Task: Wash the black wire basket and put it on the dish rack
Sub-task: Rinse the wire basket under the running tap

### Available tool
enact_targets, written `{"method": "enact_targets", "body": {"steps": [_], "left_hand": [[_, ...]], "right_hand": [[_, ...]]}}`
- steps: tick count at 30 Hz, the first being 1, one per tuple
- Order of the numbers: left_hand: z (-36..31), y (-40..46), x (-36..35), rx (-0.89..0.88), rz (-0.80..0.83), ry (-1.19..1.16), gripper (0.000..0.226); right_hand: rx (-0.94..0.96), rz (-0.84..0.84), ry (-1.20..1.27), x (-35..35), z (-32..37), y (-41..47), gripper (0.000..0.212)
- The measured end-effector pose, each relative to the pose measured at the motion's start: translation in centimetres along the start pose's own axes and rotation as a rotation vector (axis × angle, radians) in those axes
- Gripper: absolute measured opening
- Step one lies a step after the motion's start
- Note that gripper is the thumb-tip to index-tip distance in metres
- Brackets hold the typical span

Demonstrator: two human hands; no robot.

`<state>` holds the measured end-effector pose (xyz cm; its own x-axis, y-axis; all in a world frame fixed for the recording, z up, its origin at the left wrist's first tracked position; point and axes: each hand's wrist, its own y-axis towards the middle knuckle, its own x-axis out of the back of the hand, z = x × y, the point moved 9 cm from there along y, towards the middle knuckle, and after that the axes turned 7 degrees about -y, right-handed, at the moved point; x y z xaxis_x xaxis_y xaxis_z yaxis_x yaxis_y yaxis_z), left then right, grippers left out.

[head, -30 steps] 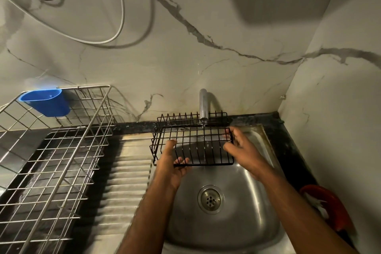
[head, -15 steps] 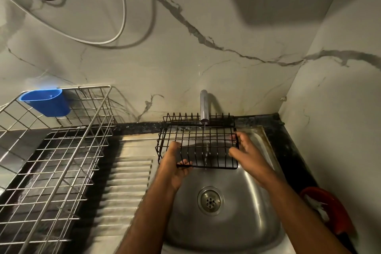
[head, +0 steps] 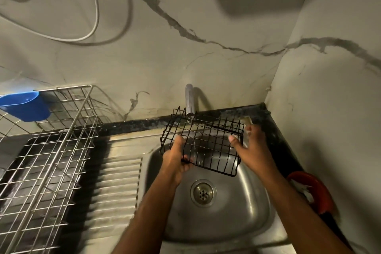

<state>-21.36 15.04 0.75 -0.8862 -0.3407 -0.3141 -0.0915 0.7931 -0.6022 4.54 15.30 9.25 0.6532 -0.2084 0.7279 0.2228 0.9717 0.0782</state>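
Both forearms reached over the steel sink (head: 243, 220). The left hand (head: 176, 161) curled its fingers round the black wire basket (head: 203, 144)'s near-left edge; the right hand (head: 250, 148) clasped its right side, thumb inside. The basket tilted under the running tap (head: 189, 100).

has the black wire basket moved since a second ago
Yes. The black wire basket has tilted, its right side dropping toward the sink bowl, and sits further right under the tap. The left hand and right hand grip it.
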Motion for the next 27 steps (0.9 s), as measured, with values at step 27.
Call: {"method": "enact_targets", "body": {"steps": [27], "left_hand": [[-2.2, -0.4, -0.3, -0.048, 0.111, 0.392, 0.038]], "right_hand": [[0.066, 0.215, -0.228, -2.0, 2.7, 1.9, 0.068]]}}
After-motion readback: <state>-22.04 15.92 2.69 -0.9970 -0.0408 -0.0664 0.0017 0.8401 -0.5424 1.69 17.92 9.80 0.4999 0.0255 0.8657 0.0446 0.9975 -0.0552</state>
